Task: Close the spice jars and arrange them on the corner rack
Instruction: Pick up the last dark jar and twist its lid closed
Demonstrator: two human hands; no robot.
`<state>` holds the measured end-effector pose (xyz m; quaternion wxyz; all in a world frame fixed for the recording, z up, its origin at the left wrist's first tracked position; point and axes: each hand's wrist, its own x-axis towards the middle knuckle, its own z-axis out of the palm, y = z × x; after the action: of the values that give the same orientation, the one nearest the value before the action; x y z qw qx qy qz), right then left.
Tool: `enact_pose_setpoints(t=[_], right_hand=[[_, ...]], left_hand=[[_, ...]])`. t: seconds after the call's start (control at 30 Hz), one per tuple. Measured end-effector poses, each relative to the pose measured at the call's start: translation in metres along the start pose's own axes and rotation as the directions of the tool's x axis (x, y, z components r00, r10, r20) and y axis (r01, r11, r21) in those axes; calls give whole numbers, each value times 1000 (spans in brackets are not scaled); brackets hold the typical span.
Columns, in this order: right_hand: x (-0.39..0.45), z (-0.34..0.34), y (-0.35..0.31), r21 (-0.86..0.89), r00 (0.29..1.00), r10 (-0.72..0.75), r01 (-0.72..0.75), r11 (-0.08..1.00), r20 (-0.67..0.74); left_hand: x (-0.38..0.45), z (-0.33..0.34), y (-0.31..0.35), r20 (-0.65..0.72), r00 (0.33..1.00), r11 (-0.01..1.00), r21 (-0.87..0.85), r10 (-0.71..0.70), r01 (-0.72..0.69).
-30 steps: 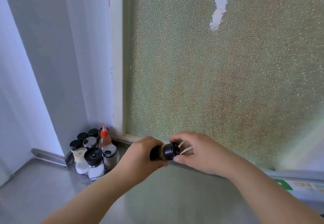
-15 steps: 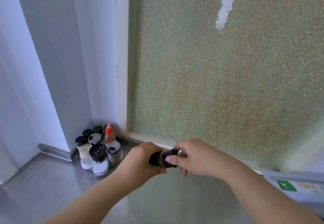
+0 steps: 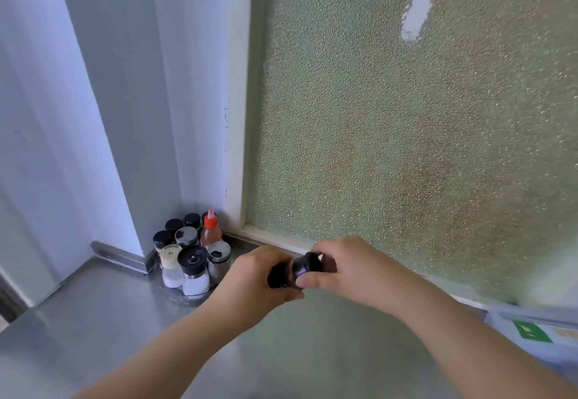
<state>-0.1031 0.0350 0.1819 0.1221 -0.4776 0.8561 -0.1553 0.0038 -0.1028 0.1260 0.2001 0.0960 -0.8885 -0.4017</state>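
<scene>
A small dark spice jar (image 3: 283, 273) lies tilted between my hands above the steel counter. My left hand (image 3: 255, 278) wraps its body. My right hand (image 3: 347, 269) pinches its black lid (image 3: 308, 263) with thumb and fingers. The corner rack (image 3: 187, 299), a round clear tray, sits in the wall corner to the left. It holds several jars: black-lidded ones (image 3: 162, 237), a white-filled grinder (image 3: 194, 269), a steel shaker (image 3: 219, 259) and a red-capped sauce bottle (image 3: 211, 229).
The steel counter (image 3: 93, 320) runs left and toward me. A frosted window (image 3: 406, 133) fills the wall behind my hands. A pale box with a green label (image 3: 531, 333) sits at the right edge. White wall panels stand to the left.
My view has shifted slightly, so the rack sits further right. Both hands stay on the jar; my right hand has turned on the lid, showing more of it.
</scene>
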Motion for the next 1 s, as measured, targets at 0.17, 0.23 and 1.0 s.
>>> enact_pose_setpoints(t=[0.17,0.23,1.0], right_hand=[[6,-4,-4,2,987,-156,156,988,42],[11,6,-6,-20,983,-172,173,985,63],[184,113,8,55,991,63,-56,997,-117]], left_hand=[[1,-10,-8,-14,1000,1000,6,-1,1],[-4,-9,-17,-9,1000,1000,28,9,-8],[13,-26,-210,169,981,654,754,-92,-68]])
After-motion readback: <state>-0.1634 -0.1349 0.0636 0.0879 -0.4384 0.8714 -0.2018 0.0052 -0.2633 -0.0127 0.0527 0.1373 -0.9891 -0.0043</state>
